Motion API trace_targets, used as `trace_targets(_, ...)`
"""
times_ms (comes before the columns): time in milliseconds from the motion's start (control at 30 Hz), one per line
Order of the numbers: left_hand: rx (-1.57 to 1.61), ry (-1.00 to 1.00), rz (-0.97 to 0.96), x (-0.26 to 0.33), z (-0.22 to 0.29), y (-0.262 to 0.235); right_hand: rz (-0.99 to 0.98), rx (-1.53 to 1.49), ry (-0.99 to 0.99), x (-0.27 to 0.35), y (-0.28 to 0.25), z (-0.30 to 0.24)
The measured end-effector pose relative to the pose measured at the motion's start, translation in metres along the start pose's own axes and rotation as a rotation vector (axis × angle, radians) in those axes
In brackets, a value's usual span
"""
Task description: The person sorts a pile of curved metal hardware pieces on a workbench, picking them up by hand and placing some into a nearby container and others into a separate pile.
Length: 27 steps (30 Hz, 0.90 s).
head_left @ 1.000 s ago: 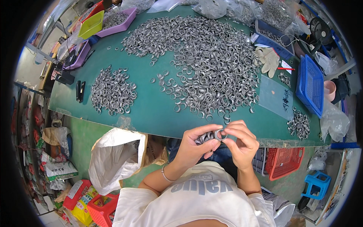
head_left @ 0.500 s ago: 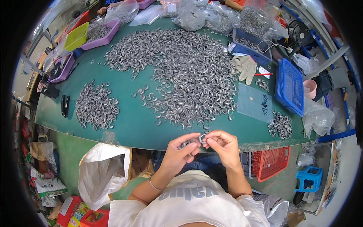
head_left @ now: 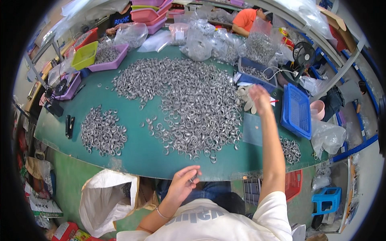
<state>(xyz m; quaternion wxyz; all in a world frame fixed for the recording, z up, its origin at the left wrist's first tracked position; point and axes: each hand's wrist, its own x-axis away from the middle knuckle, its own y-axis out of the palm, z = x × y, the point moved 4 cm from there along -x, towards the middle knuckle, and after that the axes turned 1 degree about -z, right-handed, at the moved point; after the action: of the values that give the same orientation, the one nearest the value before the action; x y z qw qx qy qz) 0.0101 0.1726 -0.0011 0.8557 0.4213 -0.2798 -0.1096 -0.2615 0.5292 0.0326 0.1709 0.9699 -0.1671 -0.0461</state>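
My left hand (head_left: 185, 184) is at the table's front edge, its fingers curled around a few small grey metal rings (head_left: 193, 176). My right arm stretches far forward over the table. My right hand (head_left: 260, 98) is smeared by motion above a pale work glove (head_left: 246, 96) and a red pen (head_left: 274, 101), and I cannot make out anything in its fingers. A large heap of grey metal rings (head_left: 197, 108) spreads over the green table (head_left: 144, 160). A smaller heap of rings (head_left: 103, 130) lies to the left, another small ring pile (head_left: 290, 150) to the right.
Blue stacked baskets (head_left: 296, 112) stand at the right, near a black fan (head_left: 304, 55). A blue bin (head_left: 257, 82) and bags of rings (head_left: 229, 45) line the far side. A black stapler (head_left: 70, 127) lies at left. Two other people (head_left: 243, 22) are across the table.
My right hand has left the rings beside my left hand and swung forward and right over the glove. My left hand stays near the edge with rings. The view has tilted up.
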Motion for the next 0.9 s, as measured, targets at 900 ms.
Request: trace_targets(900, 0.221, 0.059, 0.051, -0.011, -0.010, -0.021, -0.399, 1.089, -0.731, 0.244, 0.118, 0.050)
